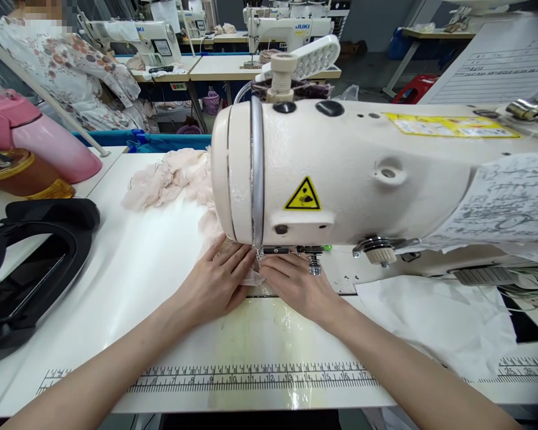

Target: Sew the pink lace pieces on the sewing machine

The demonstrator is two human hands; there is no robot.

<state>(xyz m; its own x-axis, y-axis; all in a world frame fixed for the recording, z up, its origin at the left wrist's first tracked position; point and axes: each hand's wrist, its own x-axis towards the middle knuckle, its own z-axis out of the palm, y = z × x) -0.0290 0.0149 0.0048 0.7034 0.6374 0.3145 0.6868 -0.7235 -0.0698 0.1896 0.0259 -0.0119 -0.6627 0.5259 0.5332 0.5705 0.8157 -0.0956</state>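
A cream sewing machine (341, 173) fills the middle of the view, its head hanging over a white table (130, 280). Pale pink lace fabric (170, 176) lies bunched behind and to the left of the machine head and runs under it. My left hand (217, 280) lies flat on the fabric just left of the needle area, fingers stretched out. My right hand (296, 285) rests flat on the fabric right beside it, fingers pointing at the presser foot (262, 254). The needle itself is hidden under the machine head.
A black bag (31, 263) lies at the left edge, with a pink bottle (40, 140) and a brown jar (22, 176) behind it. White cloth (434, 322) sits at the right. A ruler scale (251, 377) runs along the front edge. Another person (63, 65) sits at the far left.
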